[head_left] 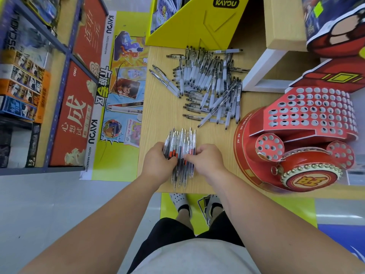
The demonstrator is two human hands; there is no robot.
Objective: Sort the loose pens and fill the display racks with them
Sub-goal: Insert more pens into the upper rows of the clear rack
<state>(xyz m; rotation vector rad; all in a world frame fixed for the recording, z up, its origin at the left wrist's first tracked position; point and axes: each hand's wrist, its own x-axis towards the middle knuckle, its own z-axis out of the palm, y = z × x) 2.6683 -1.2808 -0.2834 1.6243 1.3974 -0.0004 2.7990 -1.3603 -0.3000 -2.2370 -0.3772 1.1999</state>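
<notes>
A bundle of clear pens with red and black refills (182, 142) lies lengthwise on the wooden table (158, 107) near its front edge. My left hand (158, 160) grips the bundle from the left side, and my right hand (206, 158) holds it from the right, fingers curled onto the pens. Farther back lies a large loose pile of white-grip pens (209, 84). The red cardboard display rack (308, 113), full of round holes with nothing in them, stands at the right.
A yellow cardboard display box (189, 22) stands at the table's far edge. A white-framed wooden stand (262, 66) sits behind the red rack. Shelves with boxed goods and a red poster fill the left side. The floor and my feet show below the table edge.
</notes>
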